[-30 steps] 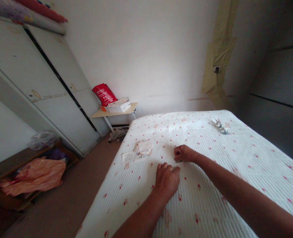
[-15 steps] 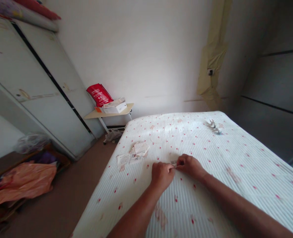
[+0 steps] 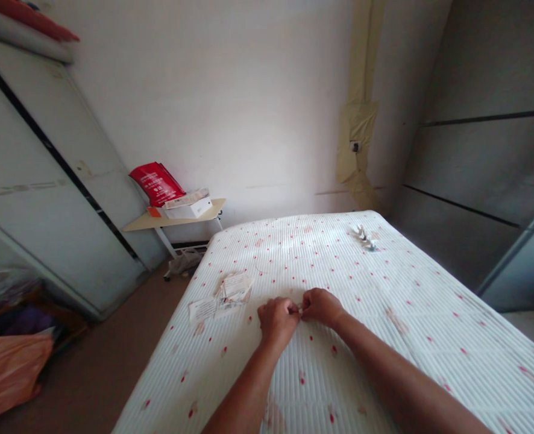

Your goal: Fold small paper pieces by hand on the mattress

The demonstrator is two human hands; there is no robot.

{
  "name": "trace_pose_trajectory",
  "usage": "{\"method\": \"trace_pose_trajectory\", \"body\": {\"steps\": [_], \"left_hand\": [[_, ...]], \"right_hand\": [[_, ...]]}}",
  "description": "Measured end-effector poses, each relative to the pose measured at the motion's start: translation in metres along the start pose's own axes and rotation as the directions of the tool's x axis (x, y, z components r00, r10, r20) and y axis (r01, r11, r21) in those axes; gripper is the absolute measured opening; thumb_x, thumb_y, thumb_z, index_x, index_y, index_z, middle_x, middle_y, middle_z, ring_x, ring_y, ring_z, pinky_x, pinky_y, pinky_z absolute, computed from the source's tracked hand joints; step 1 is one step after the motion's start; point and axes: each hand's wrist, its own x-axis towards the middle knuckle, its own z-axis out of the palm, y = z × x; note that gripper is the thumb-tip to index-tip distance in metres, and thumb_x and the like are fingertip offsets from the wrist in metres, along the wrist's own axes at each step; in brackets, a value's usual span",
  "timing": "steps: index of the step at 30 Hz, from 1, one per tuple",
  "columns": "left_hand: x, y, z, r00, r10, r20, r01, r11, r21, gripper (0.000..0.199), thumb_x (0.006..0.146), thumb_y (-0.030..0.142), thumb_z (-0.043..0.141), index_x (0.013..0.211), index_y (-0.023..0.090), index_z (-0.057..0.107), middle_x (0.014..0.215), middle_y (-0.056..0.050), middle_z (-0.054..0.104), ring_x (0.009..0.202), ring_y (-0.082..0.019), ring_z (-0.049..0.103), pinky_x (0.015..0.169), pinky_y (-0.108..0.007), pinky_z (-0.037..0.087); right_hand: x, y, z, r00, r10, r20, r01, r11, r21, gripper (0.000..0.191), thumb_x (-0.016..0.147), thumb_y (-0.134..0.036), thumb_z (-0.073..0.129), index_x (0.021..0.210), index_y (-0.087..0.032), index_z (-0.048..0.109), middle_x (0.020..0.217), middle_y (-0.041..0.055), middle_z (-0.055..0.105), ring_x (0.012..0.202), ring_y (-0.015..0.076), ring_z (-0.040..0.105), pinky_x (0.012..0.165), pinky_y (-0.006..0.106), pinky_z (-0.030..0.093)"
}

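Note:
My left hand (image 3: 279,320) and my right hand (image 3: 322,306) meet over the middle of the bed (image 3: 312,374), fingertips pinched close together. Between them is a small pale thing, mostly hidden by the fingers and too small to name. Left of my left hand, printed paper pieces (image 3: 235,286) lie in a loose pile, with a flat printed strip (image 3: 202,310) beside it. Toward the far right of the bed rests a small white and grey object (image 3: 364,238) of unclear kind.
Beyond the bed's far left corner stands a small table (image 3: 143,222) with a red bag (image 3: 157,184) and a white box (image 3: 194,208). An orange plastic bag (image 3: 11,371) lies at the lower left. Wardrobes flank the bed.
The view has turned to the right, so the room's contents appear further left. My hands have drawn slightly closer together, and the pale thing between them shows less.

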Motion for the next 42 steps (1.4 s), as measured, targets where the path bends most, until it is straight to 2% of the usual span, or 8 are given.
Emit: {"method": "trace_pose_trajectory", "body": {"steps": [4,14,20,24,28,33,38,42], "left_hand": [[0.001,0.001,-0.003,0.999,-0.016,0.032,0.016,1.000,-0.008,0.009,0.071,0.024,0.058,0.074,0.026,0.067,0.085,0.003,0.068,0.088,-0.015,0.057,0.073,-0.026,0.033],[0.004,-0.007,0.001,0.997,0.033,0.065,-0.030,0.999,-0.044,0.014,0.070,0.019,0.058,0.076,0.027,0.067,0.085,0.005,0.068,0.087,-0.013,0.058,0.074,-0.024,0.034],[0.004,-0.009,0.005,0.999,0.033,0.042,-0.031,0.999,-0.038,0.013,0.070,0.019,0.059,0.076,0.027,0.067,0.085,0.005,0.067,0.088,-0.014,0.057,0.075,-0.024,0.034],[0.002,-0.008,0.003,0.999,0.031,0.044,-0.030,0.999,-0.030,0.011,0.070,0.021,0.060,0.077,0.027,0.067,0.086,0.004,0.067,0.089,-0.015,0.057,0.076,-0.024,0.034],[0.001,-0.007,0.001,0.998,0.025,0.051,-0.022,0.999,-0.048,0.013,0.071,0.019,0.058,0.079,0.025,0.067,0.088,0.003,0.068,0.090,-0.015,0.057,0.076,-0.024,0.034],[0.001,-0.008,0.002,0.999,0.036,0.027,-0.034,0.998,-0.059,0.018,0.069,0.017,0.058,0.082,0.026,0.067,0.086,0.004,0.067,0.088,-0.014,0.057,0.076,-0.024,0.035],[0.002,-0.011,0.004,0.999,0.043,0.033,-0.041,0.997,-0.062,0.020,0.068,0.017,0.057,0.082,0.026,0.067,0.086,0.004,0.067,0.087,-0.014,0.057,0.077,-0.024,0.036],[0.000,-0.010,0.004,0.999,0.052,0.010,-0.051,0.997,-0.060,0.021,0.069,0.016,0.055,0.082,0.026,0.067,0.084,0.005,0.067,0.086,-0.013,0.057,0.076,-0.023,0.036]], "right_hand": [[-0.001,-0.001,0.001,1.000,0.009,-0.017,-0.009,1.000,-0.001,0.013,0.059,-0.022,0.064,0.070,-0.021,0.070,0.074,0.0031,0.068,0.068,0.0166,0.061,0.050,0.021,0.030],[-0.001,0.002,0.000,1.000,-0.012,-0.025,0.013,1.000,0.026,0.020,0.061,-0.012,0.056,0.071,-0.020,0.071,0.073,0.0041,0.069,0.070,0.0165,0.062,0.054,0.021,0.035],[0.000,0.006,-0.004,0.999,-0.052,0.000,0.052,0.996,0.068,0.017,0.063,-0.014,0.056,0.071,-0.019,0.070,0.073,0.0017,0.069,0.069,0.0131,0.061,0.055,0.018,0.036],[0.000,0.006,0.001,1.000,-0.010,-0.014,0.011,0.998,0.065,0.015,0.063,-0.021,0.060,0.075,-0.020,0.070,0.075,0.0024,0.069,0.070,0.0148,0.061,0.055,0.020,0.035],[-0.001,0.005,0.004,0.999,0.014,-0.044,-0.011,0.998,0.062,0.017,0.061,-0.015,0.059,0.073,-0.020,0.069,0.077,0.0032,0.069,0.071,0.0159,0.061,0.056,0.021,0.035],[-0.002,0.007,0.000,0.997,-0.039,-0.062,0.046,0.992,0.116,0.020,0.061,-0.007,0.053,0.069,-0.018,0.069,0.072,0.0026,0.068,0.068,0.0140,0.060,0.058,0.020,0.037],[0.001,0.012,-0.001,0.996,-0.058,-0.063,0.070,0.975,0.210,0.018,0.059,-0.007,0.054,0.065,-0.017,0.068,0.066,0.0009,0.067,0.064,0.0126,0.059,0.056,0.018,0.038],[0.006,0.020,-0.001,0.994,-0.009,-0.109,0.044,0.946,0.321,0.023,0.061,-0.009,0.052,0.078,-0.015,0.067,0.074,0.0005,0.068,0.066,0.0107,0.059,0.055,0.016,0.039]]}}
